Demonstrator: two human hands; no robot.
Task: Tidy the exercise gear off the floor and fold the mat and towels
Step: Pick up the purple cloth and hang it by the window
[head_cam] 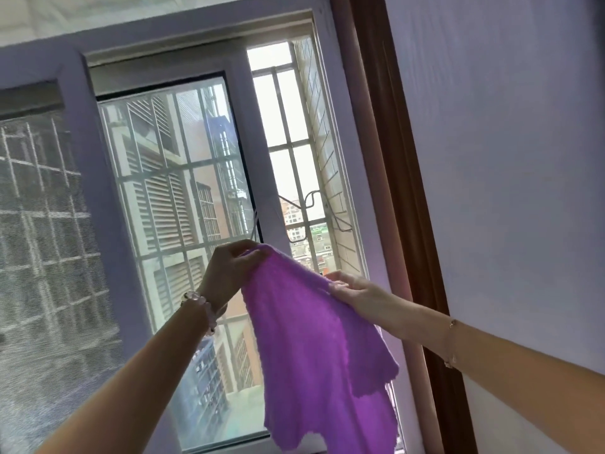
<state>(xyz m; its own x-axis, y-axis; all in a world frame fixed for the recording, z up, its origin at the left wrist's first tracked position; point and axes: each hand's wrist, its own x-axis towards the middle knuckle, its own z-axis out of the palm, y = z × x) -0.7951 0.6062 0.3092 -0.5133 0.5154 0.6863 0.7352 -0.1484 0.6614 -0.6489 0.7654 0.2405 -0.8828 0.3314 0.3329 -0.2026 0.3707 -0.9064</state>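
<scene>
As hands pinch it, purple towel (320,348) draped

No floor, table or shelf shows in this view, so nothing lies on any surface. The one thing being carried is a purple towel (314,348), and only the hands bear it. The left hand (229,273) pinches its top corner, raised highest. The right hand (357,294) grips the upper edge a little lower. The cloth hangs loose below both hands, touching nothing else, before a barred window (183,198).
</scene>
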